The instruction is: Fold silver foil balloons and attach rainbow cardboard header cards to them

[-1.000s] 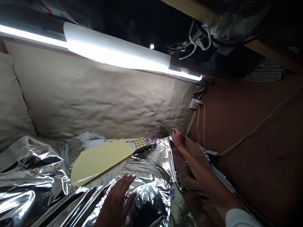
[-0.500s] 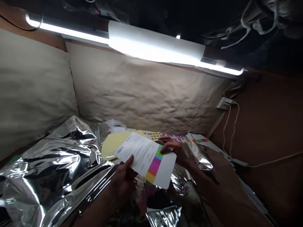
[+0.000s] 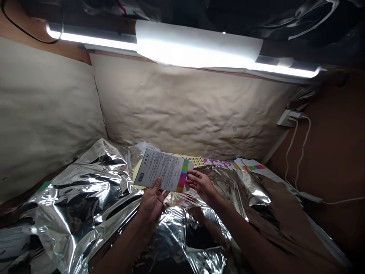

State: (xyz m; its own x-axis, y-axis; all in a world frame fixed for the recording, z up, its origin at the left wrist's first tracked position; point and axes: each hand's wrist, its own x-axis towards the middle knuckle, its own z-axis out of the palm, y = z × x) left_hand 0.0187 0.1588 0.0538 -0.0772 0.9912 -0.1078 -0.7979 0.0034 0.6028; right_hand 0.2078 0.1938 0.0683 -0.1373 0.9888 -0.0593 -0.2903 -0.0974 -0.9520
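A printed white card (image 3: 162,171) with a barcode and a rainbow-striped end is tilted over the silver foil. My left hand (image 3: 152,201) grips its lower edge, thumb on the printed face and fingers beneath. At the striped right end, my right hand (image 3: 202,184) has its bent fingers at the flap; whether they pinch it is hard to tell. Part of a pale yellow sheet (image 3: 137,172) shows behind the card's left end.
Crumpled silver foil (image 3: 85,201) covers much of the surface. Behind the card lie yellow sticker sheets (image 3: 196,161) and a pink-patterned sheet (image 3: 218,164). More striped cards (image 3: 253,168) lie right, near a white socket (image 3: 288,117) with cables. A tube light (image 3: 99,42) hangs above.
The card has turned more level and moved slightly up and left. Its white end flap now shows far less. My right hand has shifted from the top edge to the striped end.
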